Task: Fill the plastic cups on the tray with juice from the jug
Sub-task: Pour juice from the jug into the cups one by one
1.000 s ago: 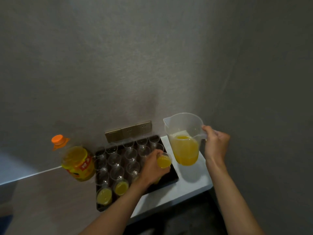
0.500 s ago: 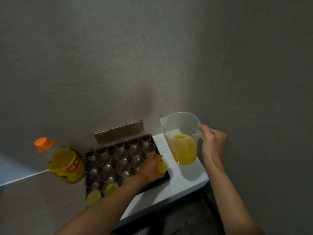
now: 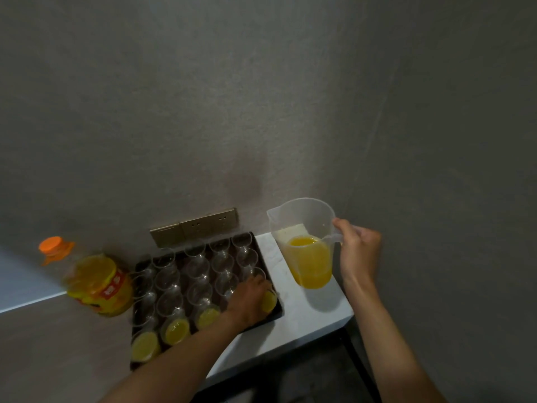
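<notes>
A dark tray (image 3: 278,311) on the white counter holds several clear plastic cups (image 3: 197,267). Three in the near row are full of orange juice (image 3: 175,331). My left hand (image 3: 247,299) is wrapped around another filled cup (image 3: 268,301) at the tray's near right corner, low on the tray. My right hand (image 3: 359,251) grips the handle of a clear jug (image 3: 308,242), held upright above the counter to the right of the tray, about half full of juice.
A large juice bottle (image 3: 98,282) with an orange cap stands left of the tray. Gold wall sockets (image 3: 194,226) sit behind the tray. The white counter (image 3: 308,318) ends close on the right and near sides, with grey walls behind and to the right.
My left hand has lowered the filled cup from beside the jug down into the tray's near right corner. The jug has stayed upright in my right hand.
</notes>
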`<control>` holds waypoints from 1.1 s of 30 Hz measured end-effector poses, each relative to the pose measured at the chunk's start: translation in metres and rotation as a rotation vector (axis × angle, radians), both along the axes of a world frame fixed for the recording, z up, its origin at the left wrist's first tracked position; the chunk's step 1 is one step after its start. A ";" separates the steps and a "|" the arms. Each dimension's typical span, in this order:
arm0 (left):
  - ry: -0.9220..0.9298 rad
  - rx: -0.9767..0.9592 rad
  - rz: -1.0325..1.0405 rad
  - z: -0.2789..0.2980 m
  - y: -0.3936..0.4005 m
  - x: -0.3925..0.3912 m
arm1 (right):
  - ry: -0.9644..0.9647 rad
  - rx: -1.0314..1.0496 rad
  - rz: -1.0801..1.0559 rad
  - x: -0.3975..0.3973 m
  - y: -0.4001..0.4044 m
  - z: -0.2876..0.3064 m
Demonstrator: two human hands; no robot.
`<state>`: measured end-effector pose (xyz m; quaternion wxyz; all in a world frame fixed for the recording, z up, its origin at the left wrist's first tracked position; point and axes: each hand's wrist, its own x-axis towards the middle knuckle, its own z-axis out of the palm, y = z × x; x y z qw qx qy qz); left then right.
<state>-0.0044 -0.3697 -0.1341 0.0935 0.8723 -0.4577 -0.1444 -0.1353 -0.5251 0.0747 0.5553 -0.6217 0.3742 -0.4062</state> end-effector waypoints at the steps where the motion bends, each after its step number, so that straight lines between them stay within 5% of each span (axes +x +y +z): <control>1: -0.011 0.025 -0.004 -0.002 0.000 0.000 | 0.005 -0.003 0.007 0.000 -0.002 -0.001; 18: -0.056 0.202 0.014 -0.016 -0.011 -0.002 | 0.031 0.016 0.062 0.012 -0.015 -0.006; 33: 0.023 -0.096 0.070 0.003 0.030 0.006 | 0.032 0.011 0.170 0.032 0.024 -0.008</control>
